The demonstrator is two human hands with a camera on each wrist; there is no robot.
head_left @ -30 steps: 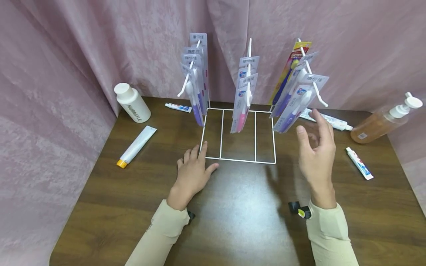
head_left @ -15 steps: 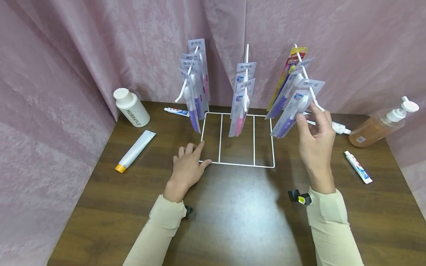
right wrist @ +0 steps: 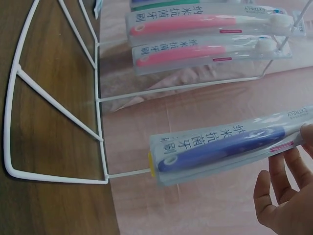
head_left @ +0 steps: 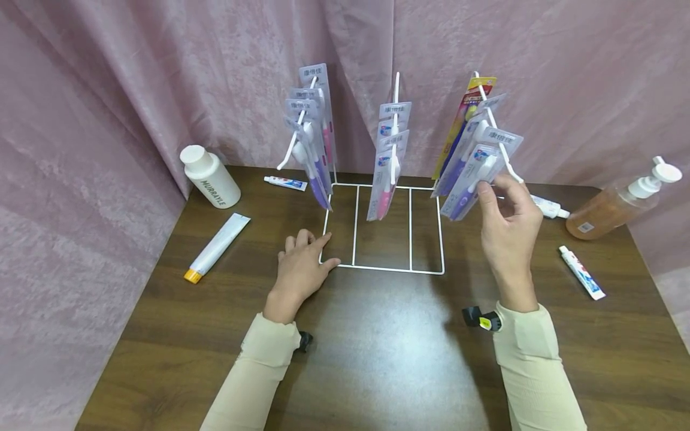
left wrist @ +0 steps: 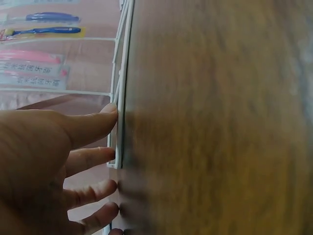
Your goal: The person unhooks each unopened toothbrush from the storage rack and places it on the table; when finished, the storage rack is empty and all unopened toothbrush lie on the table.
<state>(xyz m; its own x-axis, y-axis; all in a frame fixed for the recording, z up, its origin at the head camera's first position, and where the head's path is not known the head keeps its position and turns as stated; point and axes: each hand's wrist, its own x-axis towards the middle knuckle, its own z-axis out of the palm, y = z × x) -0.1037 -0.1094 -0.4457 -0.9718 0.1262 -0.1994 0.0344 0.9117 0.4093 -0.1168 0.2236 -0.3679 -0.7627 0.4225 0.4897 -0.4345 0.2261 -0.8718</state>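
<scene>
My right hand [head_left: 509,236] pinches the edge of a packaged purple toothbrush [head_left: 465,190], the front one on the right hook [head_left: 501,142] of a white wire rack. In the right wrist view the purple toothbrush [right wrist: 225,149] lies between my thumb and fingers. My left hand [head_left: 300,266] rests at the front left corner of the rack base [head_left: 388,269], fingers spread. In the left wrist view the thumb of my left hand [left wrist: 44,156] touches the wire. Other packaged toothbrushes hang on the left hook and the middle hook, among them a pink toothbrush [head_left: 384,200].
At the left stand a white bottle [head_left: 211,178] and a toothpaste tube with an orange cap [head_left: 217,246]. A small tube [head_left: 286,182] lies behind. To the right are a pump bottle [head_left: 620,203], a small tube [head_left: 582,272] and a larger tube [head_left: 547,206].
My right hand has moved in to the front right toothbrush and taken hold of its package. My left hand stays at the rack corner, its fingers a little more bent. The view has tilted slightly.
</scene>
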